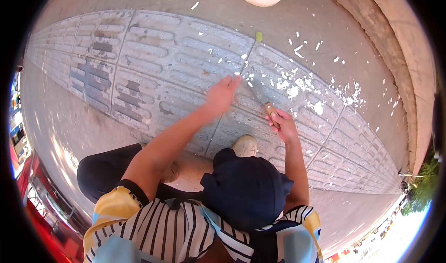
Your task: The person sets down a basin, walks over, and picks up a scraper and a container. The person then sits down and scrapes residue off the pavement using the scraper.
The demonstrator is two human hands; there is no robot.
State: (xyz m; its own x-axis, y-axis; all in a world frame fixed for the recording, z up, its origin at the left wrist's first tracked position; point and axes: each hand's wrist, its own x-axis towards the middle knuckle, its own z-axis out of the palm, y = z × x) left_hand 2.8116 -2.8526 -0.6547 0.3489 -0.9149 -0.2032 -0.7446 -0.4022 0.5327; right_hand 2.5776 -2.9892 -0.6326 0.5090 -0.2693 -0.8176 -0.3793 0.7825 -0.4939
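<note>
My right hand is closed round the wooden handle of a putty knife. Its thin grey blade points up and left, low over the tactile paving; whether its tip touches the ground is hard to see. My left hand reaches to the paving left of the blade, fingers stretched forward and slightly blurred. A small white chip lies right by those fingertips. More white flakes are scattered over the ribbed tiles to the right of the blade.
A tub lined with a clear plastic bag stands at the top, with white bits inside. A green leaf lies on the tile edge. A kerb curves along the right. My knee and shoe are close below.
</note>
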